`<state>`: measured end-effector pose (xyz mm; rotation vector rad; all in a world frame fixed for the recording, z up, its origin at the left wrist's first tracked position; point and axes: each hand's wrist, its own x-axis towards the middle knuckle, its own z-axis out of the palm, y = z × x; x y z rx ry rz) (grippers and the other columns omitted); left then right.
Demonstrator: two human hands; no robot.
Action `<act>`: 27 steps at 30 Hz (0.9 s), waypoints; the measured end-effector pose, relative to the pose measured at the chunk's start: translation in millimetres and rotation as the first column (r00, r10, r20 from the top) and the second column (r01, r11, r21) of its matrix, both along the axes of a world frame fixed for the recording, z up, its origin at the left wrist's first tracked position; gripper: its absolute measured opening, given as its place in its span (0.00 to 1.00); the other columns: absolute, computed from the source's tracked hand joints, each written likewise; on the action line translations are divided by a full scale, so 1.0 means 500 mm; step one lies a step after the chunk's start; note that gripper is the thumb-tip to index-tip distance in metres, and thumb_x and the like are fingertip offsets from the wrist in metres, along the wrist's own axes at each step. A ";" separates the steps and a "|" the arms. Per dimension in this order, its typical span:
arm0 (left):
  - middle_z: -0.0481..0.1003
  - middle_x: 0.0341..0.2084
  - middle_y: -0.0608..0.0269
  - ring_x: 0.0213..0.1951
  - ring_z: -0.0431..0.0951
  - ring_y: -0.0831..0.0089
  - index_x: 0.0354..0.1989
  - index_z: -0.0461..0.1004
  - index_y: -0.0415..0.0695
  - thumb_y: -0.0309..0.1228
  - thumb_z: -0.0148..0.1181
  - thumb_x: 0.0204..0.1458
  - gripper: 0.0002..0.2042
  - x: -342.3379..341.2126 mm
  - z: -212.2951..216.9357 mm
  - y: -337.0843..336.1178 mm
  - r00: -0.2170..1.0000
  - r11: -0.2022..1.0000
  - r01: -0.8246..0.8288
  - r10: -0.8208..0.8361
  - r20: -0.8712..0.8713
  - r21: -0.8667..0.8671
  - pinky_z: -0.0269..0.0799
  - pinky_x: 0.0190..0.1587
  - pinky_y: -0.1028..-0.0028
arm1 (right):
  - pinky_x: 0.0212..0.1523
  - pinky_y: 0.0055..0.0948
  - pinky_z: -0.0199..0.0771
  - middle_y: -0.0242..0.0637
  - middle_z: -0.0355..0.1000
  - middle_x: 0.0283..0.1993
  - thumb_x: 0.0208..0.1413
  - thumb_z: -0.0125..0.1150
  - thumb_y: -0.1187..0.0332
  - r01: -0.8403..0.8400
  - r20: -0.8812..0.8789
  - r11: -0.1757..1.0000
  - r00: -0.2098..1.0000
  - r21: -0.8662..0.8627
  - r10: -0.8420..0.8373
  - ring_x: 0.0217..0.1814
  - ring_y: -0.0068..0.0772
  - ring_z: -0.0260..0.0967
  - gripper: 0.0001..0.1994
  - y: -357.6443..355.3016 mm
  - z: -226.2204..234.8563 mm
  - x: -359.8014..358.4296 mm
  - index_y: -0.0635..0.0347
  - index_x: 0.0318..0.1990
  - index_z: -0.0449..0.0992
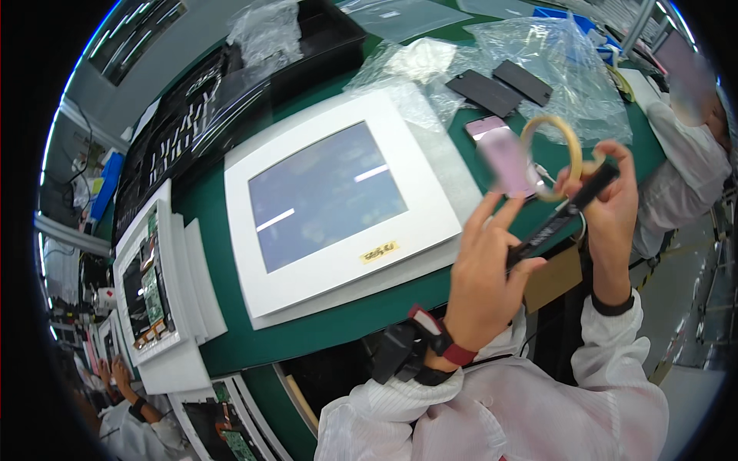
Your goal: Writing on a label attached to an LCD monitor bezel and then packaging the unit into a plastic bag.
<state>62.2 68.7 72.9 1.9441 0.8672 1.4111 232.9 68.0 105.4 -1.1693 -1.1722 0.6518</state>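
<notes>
Two hands are up in front of me, above the near edge of the green bench (231, 346), both in white sleeves. My left hand (484, 284) wears a dark wrist strap with a red band, and its fingers are closed on the lower end of a long thin black strip (561, 217). My right hand (607, 207) is clamped on the upper end of the same strip, so the strip runs at a slant between both hands. A ring of yellowish tape (552, 157) stands just above the right hand, touching its fingers, and I cannot tell exactly which fingers carry it. A pale pink flat piece (507, 161), blurred, is just beside the tape ring, above my left fingertips.

Behind the hands, a large white monitor frame (338, 203) lies flat on the bench with its grey screen facing up and a small yellow label on its lower border. To the left of it, a smaller white unit (157, 284) shows open circuit boards. Farther away, two dark flat panels (500, 88) lie on clear plastic bags (538, 46). A black tray (231, 92) lies at the far left. Another person in white (692, 154) sits at the right edge, and another person's hands (115, 376) are at the lower left.
</notes>
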 end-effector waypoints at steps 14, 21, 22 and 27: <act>0.71 0.43 0.49 0.44 0.69 0.66 0.24 0.51 0.47 0.24 0.65 0.41 0.21 -0.056 0.001 0.013 0.979 0.930 -0.082 0.143 0.147 -0.358 0.65 0.49 0.67 | 0.38 0.20 0.63 0.31 0.69 0.34 0.45 0.64 0.72 -0.013 -0.066 0.999 0.998 -0.030 0.011 0.35 0.21 0.64 0.13 0.052 -0.059 0.129 0.62 0.39 0.70; 0.71 0.39 0.47 0.43 0.71 0.66 0.27 0.53 0.45 0.18 0.59 0.46 0.16 -0.083 -0.009 0.021 0.913 0.946 0.031 0.104 0.394 -0.322 0.65 0.49 0.69 | 0.33 0.16 0.67 0.32 0.71 0.32 0.51 0.52 0.79 -0.358 -0.049 0.896 0.932 -0.265 0.358 0.30 0.17 0.65 0.14 0.015 0.003 -0.065 0.67 0.47 0.71; 0.71 0.39 0.47 0.43 0.71 0.66 0.27 0.53 0.45 0.18 0.59 0.46 0.16 -0.092 -0.009 0.021 0.916 0.944 0.015 0.119 0.383 -0.330 0.65 0.49 0.69 | 0.33 0.16 0.67 0.32 0.71 0.32 0.51 0.52 0.79 -0.372 -0.062 0.889 0.927 -0.268 0.370 0.30 0.17 0.65 0.14 0.015 0.003 -0.082 0.67 0.47 0.71; 0.73 0.32 0.54 0.36 0.71 0.72 0.25 0.54 0.45 0.21 0.62 0.44 0.17 -0.140 -0.006 0.007 0.928 0.930 -0.048 0.176 0.329 -0.363 0.65 0.43 0.74 | 0.32 0.18 0.68 0.35 0.73 0.30 0.48 0.56 0.78 -0.453 0.060 0.842 0.870 -0.293 0.489 0.29 0.19 0.68 0.10 0.026 0.003 -0.168 0.68 0.39 0.74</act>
